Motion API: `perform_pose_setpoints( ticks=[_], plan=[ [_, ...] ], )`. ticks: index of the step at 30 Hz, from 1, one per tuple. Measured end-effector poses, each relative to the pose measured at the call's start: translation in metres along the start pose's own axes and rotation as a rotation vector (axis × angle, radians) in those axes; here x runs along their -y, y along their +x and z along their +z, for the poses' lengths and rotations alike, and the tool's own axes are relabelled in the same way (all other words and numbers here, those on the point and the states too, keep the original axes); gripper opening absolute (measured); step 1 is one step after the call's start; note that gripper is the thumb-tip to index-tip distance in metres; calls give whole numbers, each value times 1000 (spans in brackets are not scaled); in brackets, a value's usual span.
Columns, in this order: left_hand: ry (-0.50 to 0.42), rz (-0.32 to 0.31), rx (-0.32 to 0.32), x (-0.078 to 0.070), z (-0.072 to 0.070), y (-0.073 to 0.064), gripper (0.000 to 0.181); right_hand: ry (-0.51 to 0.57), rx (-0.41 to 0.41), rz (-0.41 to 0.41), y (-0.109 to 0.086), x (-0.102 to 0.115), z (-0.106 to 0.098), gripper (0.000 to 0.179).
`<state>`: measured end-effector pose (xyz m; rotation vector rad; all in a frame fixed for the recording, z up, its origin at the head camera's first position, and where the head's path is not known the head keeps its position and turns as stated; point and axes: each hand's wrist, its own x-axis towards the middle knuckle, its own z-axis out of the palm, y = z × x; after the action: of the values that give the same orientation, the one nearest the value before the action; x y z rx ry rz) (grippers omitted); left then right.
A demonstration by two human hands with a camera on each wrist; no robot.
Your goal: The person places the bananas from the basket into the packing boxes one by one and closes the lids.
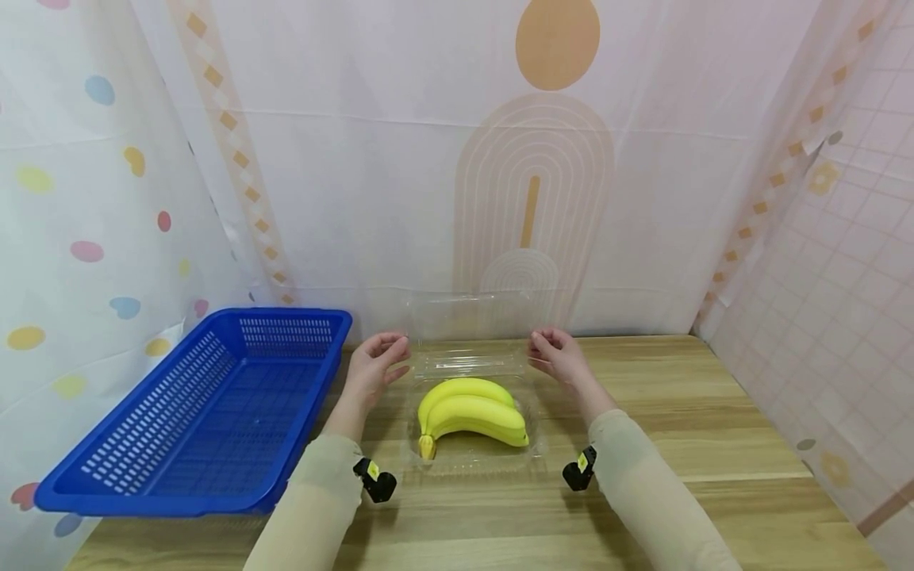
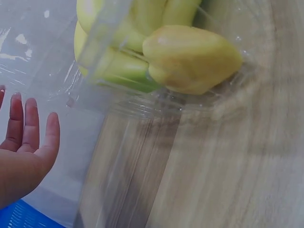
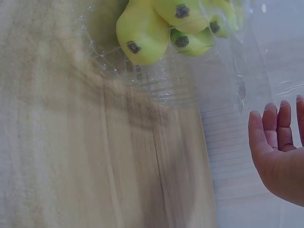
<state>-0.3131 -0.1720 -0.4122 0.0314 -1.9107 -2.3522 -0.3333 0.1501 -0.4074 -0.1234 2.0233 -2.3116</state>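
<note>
Yellow bananas (image 1: 474,408) are lying in a clear plastic container (image 1: 471,463) on the wooden table (image 1: 714,420), its lid (image 1: 467,317) raised.
The left hand (image 1: 374,366) and right hand (image 1: 562,357) are pinching the lid's opposite sides between thumb and fingers; a blue basket (image 1: 246,416) is standing to the left.

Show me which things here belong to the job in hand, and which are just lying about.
Probably part of it:
bananas, inside the clear box
lid, raised
left hand and right hand, at the lid's sides

Probably just around:
blue basket, off to the left
wooden table, underneath
curtain, behind
</note>
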Motion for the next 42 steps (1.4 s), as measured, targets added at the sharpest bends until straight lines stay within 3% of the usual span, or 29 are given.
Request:
perform_pose_setpoints(
  ticks=[10, 25, 29, 33, 36, 42],
  plan=[
    [45, 86, 36, 2, -2, -4, 6, 19, 81, -55, -4, -4, -8, 9],
    [202, 264, 58, 8, -8, -10, 18, -7, 165, -110, -7, -11, -15, 5],
    [246, 277, 75, 4, -9, -15, 17, -16, 187, -119, -7, -11, -17, 7],
    [346, 304, 76, 1, -11, -20, 15, -92, 214, -140, -10, -10, -21, 3],
    [425, 343, 72, 5, -15, -20, 14, -198, 224, -161, -13, -9, -24, 10],
    [498, 360, 78, 10, -18, -23, 11, -363, 228, -199, -18, -9, -29, 21]
  ],
)
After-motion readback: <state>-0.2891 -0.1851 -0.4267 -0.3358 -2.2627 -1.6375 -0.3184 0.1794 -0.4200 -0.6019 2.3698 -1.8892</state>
